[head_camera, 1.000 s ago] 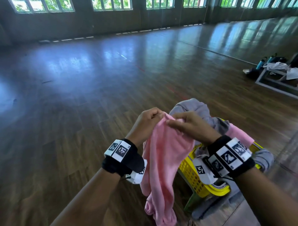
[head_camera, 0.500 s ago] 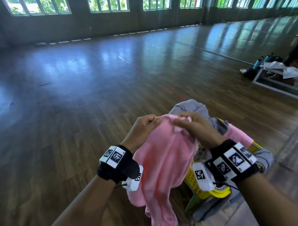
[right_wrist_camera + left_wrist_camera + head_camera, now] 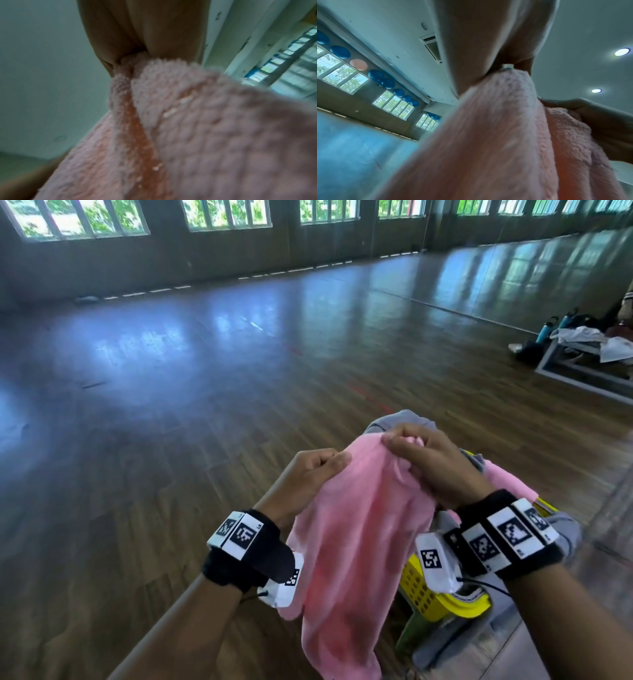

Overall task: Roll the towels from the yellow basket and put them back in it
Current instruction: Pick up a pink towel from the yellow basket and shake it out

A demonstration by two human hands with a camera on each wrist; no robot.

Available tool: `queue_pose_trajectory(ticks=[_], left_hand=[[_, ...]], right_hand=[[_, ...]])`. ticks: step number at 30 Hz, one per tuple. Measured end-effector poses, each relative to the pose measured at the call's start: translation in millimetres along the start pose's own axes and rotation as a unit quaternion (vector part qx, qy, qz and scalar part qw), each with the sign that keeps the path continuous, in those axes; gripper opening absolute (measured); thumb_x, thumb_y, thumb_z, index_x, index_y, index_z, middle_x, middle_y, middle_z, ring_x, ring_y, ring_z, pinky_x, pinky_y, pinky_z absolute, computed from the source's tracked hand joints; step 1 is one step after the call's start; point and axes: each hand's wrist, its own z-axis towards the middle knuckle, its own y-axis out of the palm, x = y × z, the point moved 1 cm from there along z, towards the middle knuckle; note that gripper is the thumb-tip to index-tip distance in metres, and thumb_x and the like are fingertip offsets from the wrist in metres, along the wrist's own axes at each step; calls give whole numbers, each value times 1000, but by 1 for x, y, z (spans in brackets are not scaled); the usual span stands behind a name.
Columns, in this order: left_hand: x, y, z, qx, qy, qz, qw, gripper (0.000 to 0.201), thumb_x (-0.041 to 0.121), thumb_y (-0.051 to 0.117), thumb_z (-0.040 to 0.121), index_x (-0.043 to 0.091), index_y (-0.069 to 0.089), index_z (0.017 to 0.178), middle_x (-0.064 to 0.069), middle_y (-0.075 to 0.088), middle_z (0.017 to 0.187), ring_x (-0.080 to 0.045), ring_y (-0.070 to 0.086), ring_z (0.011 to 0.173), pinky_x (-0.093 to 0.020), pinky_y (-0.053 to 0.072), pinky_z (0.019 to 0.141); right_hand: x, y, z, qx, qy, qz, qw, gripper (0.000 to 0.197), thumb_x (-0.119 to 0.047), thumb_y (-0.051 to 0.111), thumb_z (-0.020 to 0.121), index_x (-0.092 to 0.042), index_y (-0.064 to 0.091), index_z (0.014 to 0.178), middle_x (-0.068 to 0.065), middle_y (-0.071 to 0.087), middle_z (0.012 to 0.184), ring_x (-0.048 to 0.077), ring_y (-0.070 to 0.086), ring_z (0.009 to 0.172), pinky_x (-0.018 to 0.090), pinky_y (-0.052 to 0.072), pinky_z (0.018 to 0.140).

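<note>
Both hands clenched on pink towel (image 3: 356,529): left hand (image 3: 305,477) pinching top edge w/ curled fingers, right hand (image 3: 435,463) gripping same edge just beside it, a bit farther. Towel hanging in air, near left of yellow basket (image 3: 431,597), lower end drooping toward wooden floor (image 3: 171,440). Basket at near right, holding grey towel (image 3: 400,419) and another pink towel (image 3: 507,484), one grey piece spilling over far right rim.

Step in hand, prob.: finding corners and opening towel out before rolling. Doing it well: sliding hands apart along edge to each corner, keeping edge taut, shaking out bunching, then folding lengthwise so roll comes out even. No counter in sight, so rolling likely on floor or in air; tighter grip needed.

Head view giving basket, floor, whole drape. Left wrist view giving only close terry pile, pinch point, right hand's fingers (image 3: 590,108) on cloth, ceiling lights. Right wrist view showing cloth bunched into a ridge at the grip; basket not visible in either.
</note>
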Motion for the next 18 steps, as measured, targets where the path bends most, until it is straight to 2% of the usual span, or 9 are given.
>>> queue_pose_trajectory(ticks=[2,4,6,8,9,12,15,16,18], left_hand=[[-3,-7,-2,6,-5,11,1000,47,34,56,93,2,40,62,-6,32,66,-19,30,62,-29,27,54],[-3,-11,-1,18,-2,45,999,45,31,56,95,1,43,64,-4,34,65,-17,32,62,-29,29,55],[0,-6,3,13,16,65,998,40,26,56,96,-4,51,70,-3,40,68,-14,37,64,-27,32,58],[4,5,8,-5,19,68,997,38,25,56,95,-6,55,74,-3,46,69,-12,41,66,-27,36,61],[4,10,9,-13,15,66,998,41,28,56,94,-7,52,73,-5,45,69,-14,40,66,-30,36,61],[-1,17,4,-34,-21,22,999,50,32,56,94,-8,42,68,-7,35,68,-17,31,62,-30,28,53],[-11,16,-5,-70,-60,15,996,44,27,53,97,-3,44,67,-4,35,63,-9,30,54,-22,26,47],[-15,16,-4,-73,-62,24,995,41,27,52,98,0,45,67,-1,37,61,-8,31,53,-22,27,47],[-21,21,4,-48,-51,53,996,36,25,48,100,13,44,66,7,39,63,-6,33,55,-22,30,51]], right_hand=[[4,-10,4,46,11,31,998,17,-16,60,93,-16,65,77,3,55,72,19,47,70,30,36,62],[6,-10,1,53,14,37,998,14,-12,59,92,-14,69,82,1,63,80,16,54,78,31,43,70],[8,8,-9,-29,30,-41,998,13,-16,61,91,-14,73,86,-6,71,86,8,61,83,28,47,77],[13,28,-21,-105,52,-93,989,17,-25,68,88,-23,72,72,-12,67,72,4,59,71,24,45,69],[15,30,-25,-99,56,-82,990,19,-26,71,86,-22,70,67,-10,61,66,5,54,65,24,42,64],[18,8,-26,-27,31,-45,998,22,-27,69,87,-10,65,75,1,51,65,11,46,61,24,37,56],[19,-35,-31,73,41,-13,996,19,-30,64,90,-16,64,77,-3,49,57,5,44,49,16,34,45],[22,-47,-34,87,45,9,995,20,-32,64,88,-15,63,79,0,51,58,6,46,50,16,37,48],[30,-62,-43,89,50,33,994,34,-40,67,83,-6,61,84,11,56,72,18,52,66,26,42,66]])
